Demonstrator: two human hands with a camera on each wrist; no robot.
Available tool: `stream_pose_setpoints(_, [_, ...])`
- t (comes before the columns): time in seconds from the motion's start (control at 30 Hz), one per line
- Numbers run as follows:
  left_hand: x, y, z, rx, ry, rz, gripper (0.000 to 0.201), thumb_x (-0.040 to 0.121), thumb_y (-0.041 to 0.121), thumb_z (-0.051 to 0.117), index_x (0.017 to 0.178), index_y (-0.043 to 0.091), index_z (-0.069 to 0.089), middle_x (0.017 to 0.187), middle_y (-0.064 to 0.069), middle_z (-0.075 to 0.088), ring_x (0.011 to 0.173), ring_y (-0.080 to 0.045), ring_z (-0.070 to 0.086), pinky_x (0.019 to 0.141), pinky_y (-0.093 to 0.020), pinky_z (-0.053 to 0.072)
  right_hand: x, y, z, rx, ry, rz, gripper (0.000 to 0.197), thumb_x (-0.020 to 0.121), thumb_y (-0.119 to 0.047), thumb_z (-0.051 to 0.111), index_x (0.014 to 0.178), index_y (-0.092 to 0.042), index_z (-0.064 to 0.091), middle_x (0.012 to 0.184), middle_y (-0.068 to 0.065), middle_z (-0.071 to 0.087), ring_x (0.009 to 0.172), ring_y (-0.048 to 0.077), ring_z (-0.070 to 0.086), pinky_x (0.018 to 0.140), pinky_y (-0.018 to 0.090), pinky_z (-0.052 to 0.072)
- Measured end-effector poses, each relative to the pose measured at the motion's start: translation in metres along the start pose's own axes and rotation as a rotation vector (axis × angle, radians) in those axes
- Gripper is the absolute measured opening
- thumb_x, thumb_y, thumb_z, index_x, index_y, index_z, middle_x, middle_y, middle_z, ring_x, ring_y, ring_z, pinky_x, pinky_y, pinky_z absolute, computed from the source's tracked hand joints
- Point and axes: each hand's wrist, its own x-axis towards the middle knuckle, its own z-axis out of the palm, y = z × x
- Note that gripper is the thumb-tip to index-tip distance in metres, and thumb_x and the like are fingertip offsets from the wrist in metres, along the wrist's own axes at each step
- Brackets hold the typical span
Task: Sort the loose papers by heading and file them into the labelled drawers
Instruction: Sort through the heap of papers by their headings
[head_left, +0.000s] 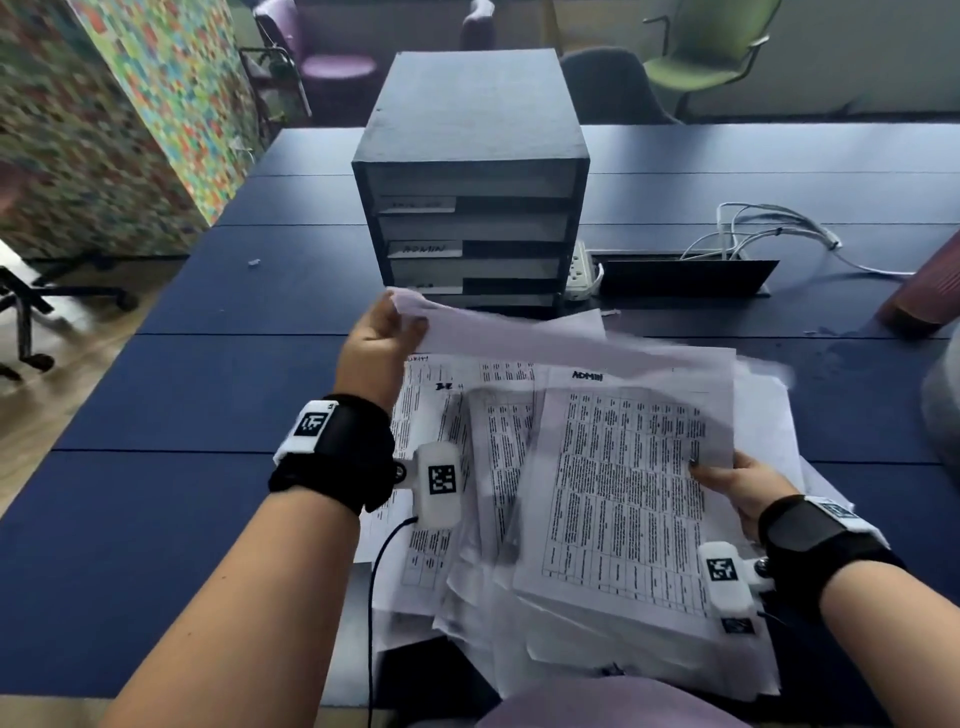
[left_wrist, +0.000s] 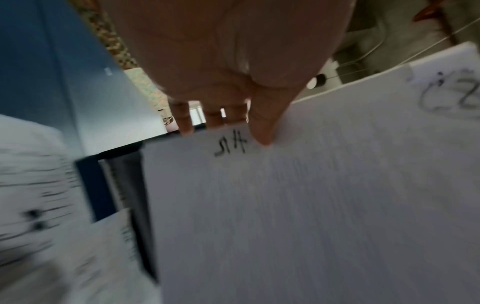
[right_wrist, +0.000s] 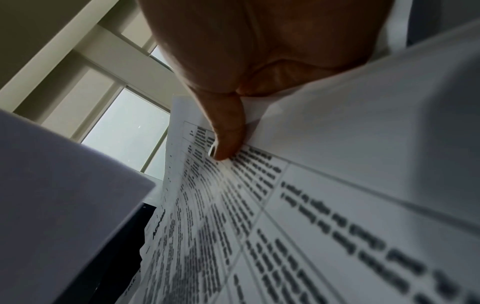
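A loose paper pile (head_left: 597, 519) lies on the blue table (head_left: 182, 389), directly in front of the drawer unit (head_left: 470, 171). The left hand (head_left: 376, 348) pinches the corner of one raised sheet (head_left: 519, 327) just before the unit's lowest drawers. The right hand (head_left: 737, 488) grips the ADMIN sheet (head_left: 623, 483) at its right edge, thumb on top. One drawer label (head_left: 425, 249) reads ADMIN.

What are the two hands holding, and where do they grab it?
Left hand pinches a lifted sheet at its corner; right hand pinches the ADMIN page at its right edge.
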Motion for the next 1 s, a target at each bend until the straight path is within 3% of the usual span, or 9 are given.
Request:
stream_pose_setpoints(0.07, [-0.010, -0.010, 0.001, -0.005, -0.081, -0.146, 0.013, 0.059, 0.016, 0.058, 0.066, 0.024, 0.064, 0.089, -0.001, 0.059, 0.086, -0.022, 0.053, 0.081, -0.028, 0.045, -0.001, -0.001, 0.000, 0.009, 0.002, 0.002, 0.022, 0.083, 0.013, 0.053, 0.102, 0.002, 0.057, 0.092, 0.020, 0.062, 0.071, 0.025, 0.053, 0.067, 0.027, 0.051])
stream_pose_setpoints(0.13, [-0.019, -0.028, -0.003, 0.050, -0.094, -0.241, 0.016, 0.052, 0.016, 0.060, 0.062, 0.027, 0.067, 0.094, 0.001, 0.059, 0.096, -0.028, 0.052, 0.092, -0.041, 0.044, 0.000, 0.002, -0.001, -0.003, -0.010, -0.003, 0.033, 0.083, 0.008, 0.057, 0.116, 0.006, 0.055, 0.094, 0.016, 0.062, 0.079, 0.028, 0.057, 0.087, 0.042, 0.049])
stream_pose_setpoints(0.3, [-0.033, -0.069, -0.015, 0.281, 0.060, -0.511, 0.025, 0.094, 0.005, 0.047, 0.112, 0.018, 0.060, 0.097, -0.010, 0.060, 0.072, -0.019, 0.057, 0.064, -0.028, 0.050, 0.001, 0.008, -0.001, 0.021, -0.018, 0.006, 0.038, 0.081, 0.004, 0.062, 0.118, 0.000, 0.055, 0.096, 0.013, 0.064, 0.096, 0.032, 0.057, 0.102, 0.054, 0.039])
stream_pose_setpoints(0.37, [-0.035, -0.080, -0.026, 0.489, 0.066, -0.588, 0.030, 0.100, 0.023, 0.039, 0.122, 0.014, 0.058, 0.115, -0.011, 0.061, 0.098, -0.028, 0.060, 0.086, -0.033, 0.048, 0.000, 0.008, -0.001, 0.031, -0.024, 0.007, 0.037, 0.081, 0.004, 0.061, 0.117, -0.001, 0.055, 0.094, 0.011, 0.064, 0.094, 0.032, 0.058, 0.102, 0.053, 0.039])
stream_pose_setpoints(0.43, [-0.039, -0.083, -0.033, 0.402, 0.070, -0.677, 0.041, 0.100, 0.039, 0.034, 0.103, 0.014, 0.067, 0.122, -0.019, 0.060, 0.109, -0.035, 0.058, 0.101, -0.041, 0.042, 0.000, 0.008, -0.001, 0.032, -0.030, 0.009, 0.037, 0.081, 0.004, 0.061, 0.117, -0.001, 0.055, 0.094, 0.011, 0.064, 0.093, 0.032, 0.058, 0.102, 0.053, 0.039])
stream_pose_setpoints(0.57, [-0.040, -0.085, -0.042, 0.240, 0.122, -0.830, 0.043, 0.093, 0.047, 0.048, 0.090, 0.008, 0.066, 0.093, -0.015, 0.064, 0.079, -0.029, 0.060, 0.082, -0.040, 0.049, 0.000, 0.009, 0.001, 0.057, -0.027, 0.005, 0.038, 0.081, 0.005, 0.061, 0.118, 0.000, 0.055, 0.097, 0.013, 0.064, 0.097, 0.033, 0.057, 0.102, 0.054, 0.039])
stream_pose_setpoints(0.63, [-0.040, -0.083, -0.044, 0.416, -0.027, -0.856, 0.022, 0.083, 0.025, 0.067, 0.102, 0.014, 0.063, 0.102, -0.010, 0.063, 0.095, -0.029, 0.061, 0.093, -0.043, 0.050, 0.001, 0.010, 0.000, 0.062, -0.027, 0.006, 0.038, 0.080, 0.005, 0.061, 0.118, 0.001, 0.055, 0.103, 0.018, 0.063, 0.099, 0.033, 0.057, 0.103, 0.054, 0.038])
stream_pose_setpoints(0.73, [-0.040, -0.086, -0.048, 0.640, -0.146, -0.851, 0.039, 0.069, -0.005, 0.070, 0.095, 0.021, 0.058, 0.103, -0.011, 0.066, 0.096, -0.032, 0.064, 0.084, -0.046, 0.055, 0.000, 0.007, -0.001, 0.073, -0.047, -0.002, 0.030, 0.081, 0.004, 0.061, 0.109, -0.005, 0.059, 0.115, 0.023, 0.060, 0.098, 0.032, 0.057, 0.103, 0.054, 0.038])
stream_pose_setpoints(1.0, [-0.026, -0.060, -0.077, 0.605, 0.471, -0.411, 0.035, 0.076, -0.003, 0.040, 0.082, 0.021, 0.065, 0.078, -0.003, 0.066, 0.071, -0.028, 0.060, 0.068, -0.035, 0.052, -0.010, -0.015, -0.016, 0.213, -0.102, -0.034, 0.052, 0.066, -0.013, 0.079, 0.112, -0.004, 0.057, 0.067, 0.000, 0.072, 0.056, 0.017, 0.068, 0.051, 0.035, 0.057])
